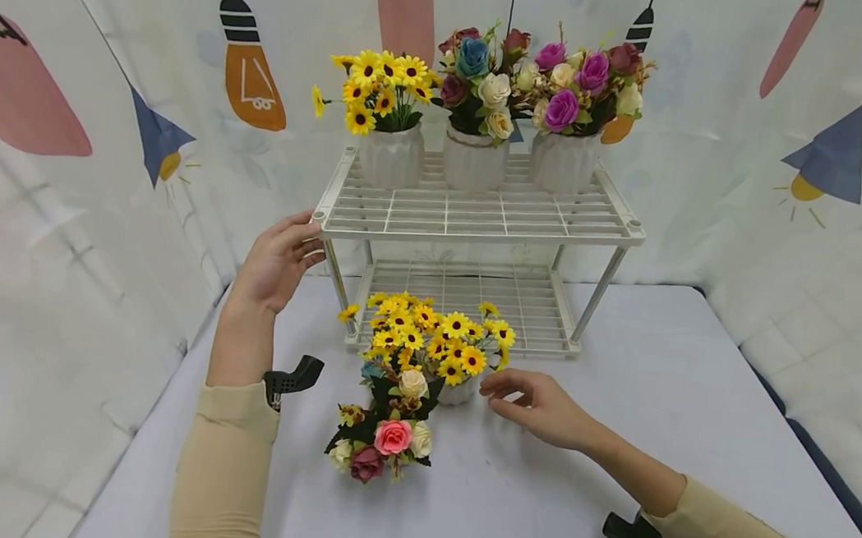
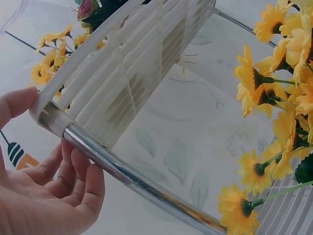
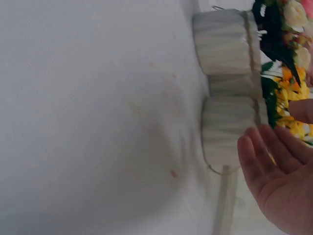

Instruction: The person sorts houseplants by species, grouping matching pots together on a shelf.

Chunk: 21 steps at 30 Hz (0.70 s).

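At the rack's [image 1: 477, 240] corner, left hand [image 1: 280, 261]; broad tabletop [image 1: 682, 400] rightward

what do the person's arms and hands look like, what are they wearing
The left hand and right hand wear no gloves. Each arm has a tan fabric sleeve ending on the forearm, with a small black angled device at the sleeve's end.

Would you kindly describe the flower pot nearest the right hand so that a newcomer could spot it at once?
Find the white rack, then the cluster of potted flowers before it on the tabletop. The pot is at the cluster's right edge, beside the right hand. It holds yellow flowers, unlike the pink-rose arrangement in front, and stands right of the other yellow bunch.
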### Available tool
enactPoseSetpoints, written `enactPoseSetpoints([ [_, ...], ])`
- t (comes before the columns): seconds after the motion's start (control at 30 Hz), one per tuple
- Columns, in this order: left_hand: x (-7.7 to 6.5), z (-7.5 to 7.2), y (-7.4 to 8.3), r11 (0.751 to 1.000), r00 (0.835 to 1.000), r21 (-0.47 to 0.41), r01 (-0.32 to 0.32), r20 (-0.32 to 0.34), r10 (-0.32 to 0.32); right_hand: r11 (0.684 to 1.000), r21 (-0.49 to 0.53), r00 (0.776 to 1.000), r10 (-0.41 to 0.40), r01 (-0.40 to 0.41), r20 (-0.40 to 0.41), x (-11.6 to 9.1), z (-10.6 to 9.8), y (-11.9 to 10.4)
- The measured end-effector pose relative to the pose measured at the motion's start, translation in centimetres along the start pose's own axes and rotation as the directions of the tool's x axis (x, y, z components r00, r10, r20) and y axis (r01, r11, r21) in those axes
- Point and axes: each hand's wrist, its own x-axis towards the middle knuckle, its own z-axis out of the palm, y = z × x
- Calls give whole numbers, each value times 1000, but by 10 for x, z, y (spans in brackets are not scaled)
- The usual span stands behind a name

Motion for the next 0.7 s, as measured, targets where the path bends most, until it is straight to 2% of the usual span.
enactPoseSetpoints([
  [0.1,1,0,1,1000,1000,-3,3,3,-3,1000,1,1000,26,-26,0,1,7,6],
  [0.4,-1,-1,0,1000,1000,1,9,2,-9,996,52,993,80,-76,-90,11,22,17],
  [0.7,1,-2,1,1000,1000,0,10,5,-10,987,50,961,162,-155,-225,37,36,21],
])
